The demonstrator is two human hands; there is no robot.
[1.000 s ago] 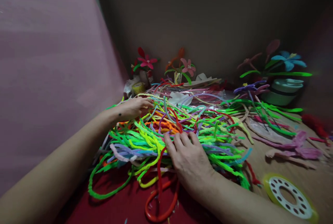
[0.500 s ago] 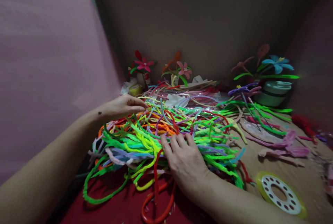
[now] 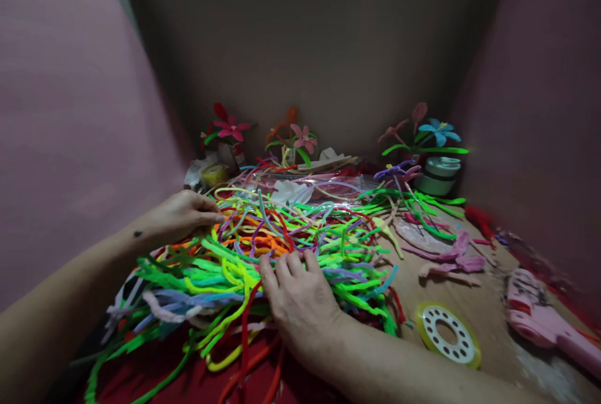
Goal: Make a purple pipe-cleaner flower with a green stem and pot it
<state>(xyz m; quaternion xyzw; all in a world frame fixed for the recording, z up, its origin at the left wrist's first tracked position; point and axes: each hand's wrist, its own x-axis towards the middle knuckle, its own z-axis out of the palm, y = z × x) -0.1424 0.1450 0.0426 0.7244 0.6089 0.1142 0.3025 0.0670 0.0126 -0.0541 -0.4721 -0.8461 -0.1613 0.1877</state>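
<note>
A big tangled heap of fuzzy pipe cleaners [image 3: 220,272], in green, yellow, orange, purple, red and other colours, lies in front of me. My left hand [image 3: 190,211] is at its far left side, thumb and fingers drawn together on strands there; which strands they pinch is hard to see. My right hand [image 3: 303,304] rests on the near middle of the heap, fingers curled over the strands with the tips sunk among them. Its thumb is hidden. A red pipe cleaner [image 3: 245,335] hangs down beside this hand over the dark red surface.
A roll of clear tape [image 3: 448,335] lies on the brown board at right, with a pink glue gun [image 3: 539,322] beyond it. Pink fuzzy petals [image 3: 462,253] lie farther back. Pipe-cleaner flowers [image 3: 232,128] and a pale green container [image 3: 439,175] stand along the back wall.
The view has swung right, bringing the pink glue gun into sight. My left hand's fingers have come down and closed at the heap. My right hand stays on the strands.
</note>
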